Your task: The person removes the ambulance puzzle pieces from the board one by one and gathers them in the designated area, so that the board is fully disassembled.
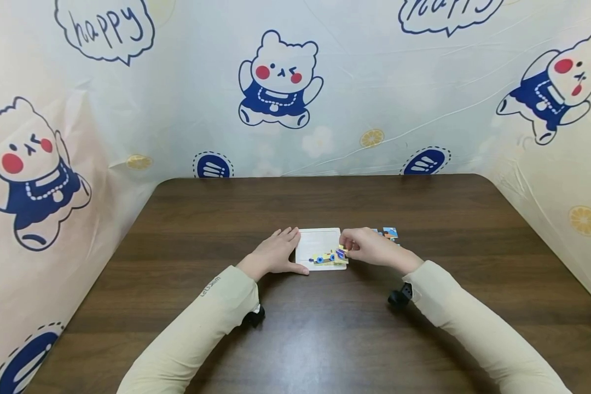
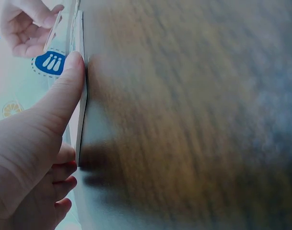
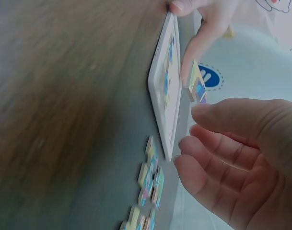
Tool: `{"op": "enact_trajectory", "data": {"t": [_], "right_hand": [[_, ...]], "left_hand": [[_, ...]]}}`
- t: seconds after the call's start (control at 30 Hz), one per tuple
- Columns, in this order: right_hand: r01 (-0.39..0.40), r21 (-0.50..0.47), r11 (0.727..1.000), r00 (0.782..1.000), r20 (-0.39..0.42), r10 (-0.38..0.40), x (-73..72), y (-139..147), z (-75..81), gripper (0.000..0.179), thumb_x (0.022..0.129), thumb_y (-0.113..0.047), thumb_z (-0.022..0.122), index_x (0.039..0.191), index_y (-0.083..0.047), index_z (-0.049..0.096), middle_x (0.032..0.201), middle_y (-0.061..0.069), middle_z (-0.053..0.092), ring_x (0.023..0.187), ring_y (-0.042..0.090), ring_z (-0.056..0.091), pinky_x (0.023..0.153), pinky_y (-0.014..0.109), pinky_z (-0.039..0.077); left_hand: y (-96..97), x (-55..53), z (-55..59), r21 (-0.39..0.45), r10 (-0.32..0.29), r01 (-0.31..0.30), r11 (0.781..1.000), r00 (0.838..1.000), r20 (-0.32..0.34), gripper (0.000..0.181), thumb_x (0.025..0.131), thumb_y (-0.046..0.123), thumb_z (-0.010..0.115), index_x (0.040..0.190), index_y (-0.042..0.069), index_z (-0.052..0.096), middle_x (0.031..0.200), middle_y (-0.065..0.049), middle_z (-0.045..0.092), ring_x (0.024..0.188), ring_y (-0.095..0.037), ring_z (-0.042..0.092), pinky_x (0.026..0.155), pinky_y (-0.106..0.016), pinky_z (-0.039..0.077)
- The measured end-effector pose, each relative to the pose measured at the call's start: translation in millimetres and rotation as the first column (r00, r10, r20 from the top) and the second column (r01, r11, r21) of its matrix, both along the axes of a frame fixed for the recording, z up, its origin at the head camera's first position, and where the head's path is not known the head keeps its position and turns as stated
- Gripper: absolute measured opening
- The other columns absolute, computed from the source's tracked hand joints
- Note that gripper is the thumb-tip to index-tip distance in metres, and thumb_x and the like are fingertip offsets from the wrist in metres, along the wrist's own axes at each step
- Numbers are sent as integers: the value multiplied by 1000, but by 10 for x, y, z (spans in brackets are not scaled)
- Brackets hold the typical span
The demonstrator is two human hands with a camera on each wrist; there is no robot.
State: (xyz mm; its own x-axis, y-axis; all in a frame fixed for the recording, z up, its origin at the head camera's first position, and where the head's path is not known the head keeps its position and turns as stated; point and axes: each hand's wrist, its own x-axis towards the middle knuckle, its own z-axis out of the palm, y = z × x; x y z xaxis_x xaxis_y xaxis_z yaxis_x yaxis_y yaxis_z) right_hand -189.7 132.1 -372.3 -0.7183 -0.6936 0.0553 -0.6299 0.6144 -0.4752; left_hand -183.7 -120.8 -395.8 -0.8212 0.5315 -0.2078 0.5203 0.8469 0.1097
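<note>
A white puzzle tray (image 1: pixel 320 241) lies on the table, with joined puzzle pieces (image 1: pixel 322 259) along its near side. My left hand (image 1: pixel 278 253) rests against the tray's left side, fingers extended toward the far corner and thumb at the near corner. In the left wrist view its thumb (image 2: pixel 64 91) presses the tray's edge. Over the tray's right end, my right hand (image 1: pixel 374 249) pinches a yellow-edged puzzle piece (image 3: pixel 197 84) between thumb and fingers. The right wrist view shows that piece tilted up above the tray, its purple-and-blue print partly hidden by the thumb.
Loose puzzle pieces (image 1: pixel 390 232) lie right of the tray, partly covered by my right hand; the right wrist view shows several of these pieces (image 3: pixel 150 175). The brown table (image 1: pixel 320 328) ends at a printed cloth backdrop (image 1: pixel 354 109) behind and at both sides.
</note>
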Motion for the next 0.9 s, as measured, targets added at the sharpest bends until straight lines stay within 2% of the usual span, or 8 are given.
{"op": "enact_trajectory", "data": {"t": [0.17,0.4,0.63,0.9], "right_hand": [[1,36,999,1000,-13,0,35,117,-18,13,81,-1,67,91,-6,59,76,-3,56,64,11,48,56,24,42],[2,44,999,999,41,-4,77,250,-44,13,81,-1,68,91,-5,60,72,-3,52,66,15,48,58,25,43],[-24,66,998,1000,5,24,90,342,-100,14,80,0,68,89,-8,61,73,-5,53,65,12,47,57,24,41],[-30,83,996,998,50,26,107,380,-122,15,81,-1,67,93,-8,62,74,-5,55,63,7,46,56,23,42]], "left_hand": [[-2,-5,-5,-15,3,-3,1000,1000,3,101,76,68,55,144,-1,24,149,-16,20,136,-27,16,109,-40,13],[5,3,9,-16,9,-9,1000,1000,15,102,76,68,55,144,-1,23,149,-16,20,137,-28,16,109,-41,13],[6,-11,-3,-26,10,-10,1000,1000,15,102,76,69,54,144,-1,23,149,-16,19,137,-27,15,109,-40,13],[5,-11,-8,-32,13,-13,999,1000,12,102,76,70,53,145,1,22,149,-15,18,137,-26,15,109,-39,13]]}}
